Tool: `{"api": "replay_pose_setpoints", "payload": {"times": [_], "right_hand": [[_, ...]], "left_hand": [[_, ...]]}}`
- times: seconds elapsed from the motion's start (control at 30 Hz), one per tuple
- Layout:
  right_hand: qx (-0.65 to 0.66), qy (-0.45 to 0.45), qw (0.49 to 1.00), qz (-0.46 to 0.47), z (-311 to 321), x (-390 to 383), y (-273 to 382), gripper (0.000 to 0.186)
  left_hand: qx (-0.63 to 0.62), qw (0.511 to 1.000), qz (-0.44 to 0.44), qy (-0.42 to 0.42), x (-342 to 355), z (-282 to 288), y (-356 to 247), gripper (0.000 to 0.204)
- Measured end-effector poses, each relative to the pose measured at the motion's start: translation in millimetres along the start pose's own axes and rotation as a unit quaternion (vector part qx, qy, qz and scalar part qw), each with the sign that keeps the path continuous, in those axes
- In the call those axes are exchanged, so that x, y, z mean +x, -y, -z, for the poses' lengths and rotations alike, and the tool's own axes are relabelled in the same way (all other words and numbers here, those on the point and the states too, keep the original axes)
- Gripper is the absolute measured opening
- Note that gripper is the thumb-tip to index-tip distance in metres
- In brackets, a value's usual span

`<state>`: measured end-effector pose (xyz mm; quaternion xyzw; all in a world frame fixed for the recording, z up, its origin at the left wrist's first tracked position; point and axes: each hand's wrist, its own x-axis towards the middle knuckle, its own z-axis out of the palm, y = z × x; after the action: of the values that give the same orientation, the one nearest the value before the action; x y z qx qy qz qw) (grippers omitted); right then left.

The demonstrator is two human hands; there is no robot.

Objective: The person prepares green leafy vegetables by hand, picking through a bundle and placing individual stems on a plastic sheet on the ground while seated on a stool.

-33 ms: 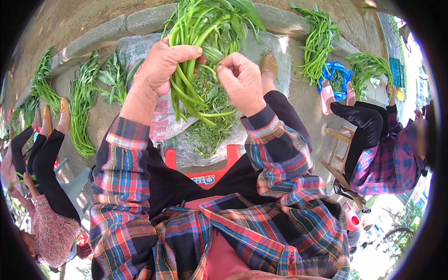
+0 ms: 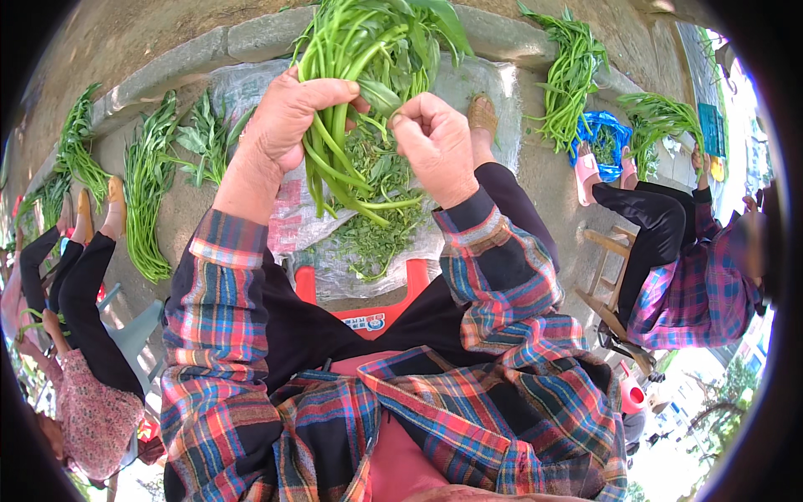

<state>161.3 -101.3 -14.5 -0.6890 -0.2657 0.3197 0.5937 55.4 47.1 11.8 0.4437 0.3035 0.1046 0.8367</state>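
My left hand (image 2: 293, 117) is closed round a thick bunch of water spinach (image 2: 355, 58), its thumb across the pale green stems. Cut stem ends hang below that hand, and leaves fan out at the top. My right hand (image 2: 431, 142) is just to the right of the bunch, thumb and forefinger pinched together at the edge of a broad leaf (image 2: 381, 98). Its other fingers are curled in. Beneath both hands, a heap of loose picked leaves (image 2: 376, 238) lies on a flattened woven plastic sack (image 2: 288, 197).
Bundles of water spinach lie left (image 2: 150, 201) and upper right (image 2: 569, 79), near a stone kerb (image 2: 268, 35). A blue plastic bag (image 2: 604, 130) is by a seated person's pink slippers. More people sit at the left. A red stool (image 2: 368, 320) is between my legs.
Both hands and the bunch have shifted only very slightly; the right hand has drifted a touch up and right. The grips look the same.
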Motion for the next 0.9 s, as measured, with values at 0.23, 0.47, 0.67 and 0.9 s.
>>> {"api": "replay_pose_setpoints", "payload": {"times": [0.23, 0.47, 0.67, 0.9], "right_hand": [[-0.153, 0.034, 0.986, 0.057, -2.2, -2.8, -7.5, 0.005], [-0.21, 0.036, 0.972, 0.094, 3.7, -0.5, 1.6, 0.02], [-0.091, 0.095, 0.99, 0.056, 3.6, 3.1, -0.9, 0.036], [-0.297, 0.135, 0.94, 0.1, -7.9, -6.0, 5.4, 0.07]], "left_hand": [[-0.111, 0.993, 0.035, 0.002, 2.7, 12.0, -2.9, 0.024], [-0.074, 0.995, -0.021, -0.064, 8.2, 2.5, 10.4, 0.016], [-0.085, 0.985, -0.053, -0.138, 13.4, -9.5, 35.9, 0.023], [-0.174, 0.957, -0.097, -0.209, 25.7, -24.9, 56.8, 0.025]]}}
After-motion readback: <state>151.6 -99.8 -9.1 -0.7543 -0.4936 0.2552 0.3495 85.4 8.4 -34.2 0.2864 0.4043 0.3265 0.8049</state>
